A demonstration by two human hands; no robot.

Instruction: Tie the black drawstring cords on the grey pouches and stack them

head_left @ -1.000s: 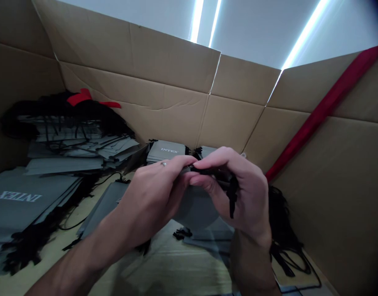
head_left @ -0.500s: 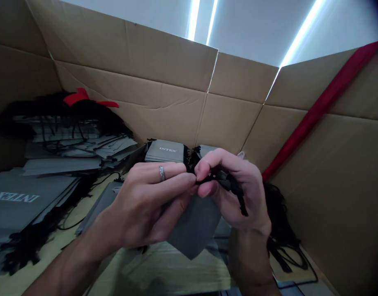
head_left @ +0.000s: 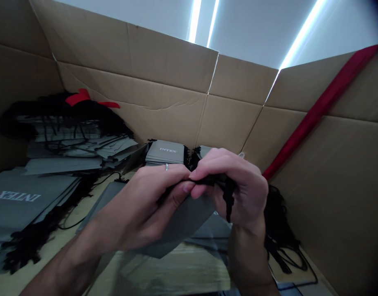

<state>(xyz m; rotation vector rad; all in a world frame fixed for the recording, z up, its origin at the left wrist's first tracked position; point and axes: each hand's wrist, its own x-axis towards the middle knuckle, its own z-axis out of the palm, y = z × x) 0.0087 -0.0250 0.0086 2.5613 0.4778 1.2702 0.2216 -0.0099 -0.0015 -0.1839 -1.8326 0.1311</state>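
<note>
Item, as I see it: left hand [head_left: 142, 209] and right hand [head_left: 238, 189], fingers pinched together on a black cord [head_left: 227, 193] above a grey bag [head_left: 179, 226]; cardboard walls [head_left: 164, 102] around.

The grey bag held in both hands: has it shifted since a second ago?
Yes. The grey bag now hangs lower and further left below the left hand, judged against the small INTEX stack behind, which stays put.

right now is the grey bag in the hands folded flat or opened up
Folded flat: the grey bag hangs as one thin sheet below the left hand and right hand, which pinch its black cord at the top edge.
</note>
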